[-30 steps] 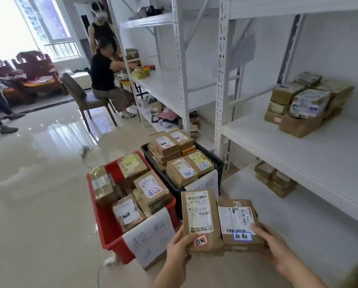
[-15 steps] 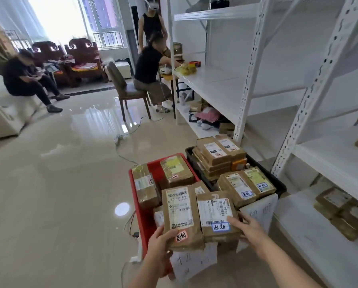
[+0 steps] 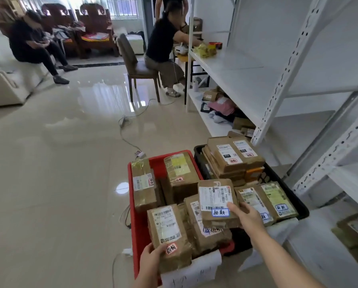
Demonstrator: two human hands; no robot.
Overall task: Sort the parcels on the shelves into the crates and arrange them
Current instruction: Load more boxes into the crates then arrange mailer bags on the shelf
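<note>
My left hand [image 3: 151, 260] grips a brown parcel with a red sticker [image 3: 168, 233] by its near end, low over the front of the red crate [image 3: 135, 229]. My right hand [image 3: 246, 217] holds a second brown parcel with a blue sticker [image 3: 215, 202] by its near right corner, above the gap between the red crate and the black crate [image 3: 298, 208]. Both crates hold several brown parcels. A few more parcels [image 3: 356, 231] lie on the low shelf at the right.
White metal shelving [image 3: 277, 84] runs along the right. A cable and power strip [image 3: 139, 153] lie on the shiny floor behind the red crate. A person sits on a chair [image 3: 136, 67] by the far shelf; another sits at the left on a sofa.
Both parcels have come down and apart: the red-sticker one toward the red crate's front, the blue-sticker one to the right toward the black crate. My view has tilted down and left.
</note>
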